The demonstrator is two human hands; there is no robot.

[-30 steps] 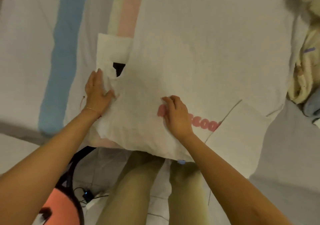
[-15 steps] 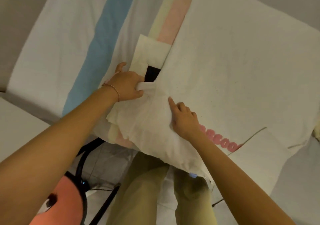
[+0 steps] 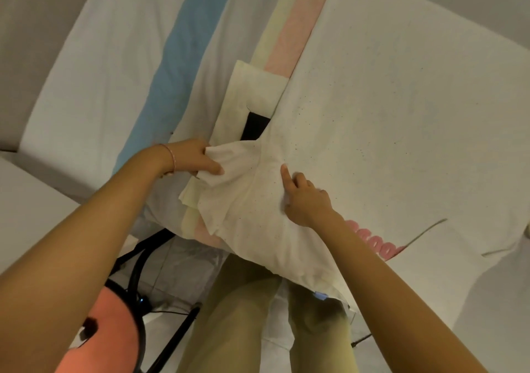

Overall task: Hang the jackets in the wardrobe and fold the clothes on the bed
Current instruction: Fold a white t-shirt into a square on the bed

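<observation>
A large white T-shirt (image 3: 387, 120) with pink lettering lies spread flat on the bed, its near part hanging over the bed's edge. My left hand (image 3: 192, 159) grips the shirt's left edge near the sleeve, with thumb on top and a fold of cloth lifted and bunched. My right hand (image 3: 304, 197) presses on the shirt just right of that fold, index finger stretched out and the other fingers curled. A black patch (image 3: 255, 126) shows below the left sleeve.
The bed sheet (image 3: 120, 57) is white with a blue stripe (image 3: 177, 57) and pale yellow and pink stripes (image 3: 295, 25). An orange-seated chair with a black frame (image 3: 114, 312) stands on the floor at lower left. My legs stand against the bed's edge.
My left hand went from lying flat on the shirt to gripping its left edge and lifting a fold. My right hand slid left from the pink lettering. The view turned left.
</observation>
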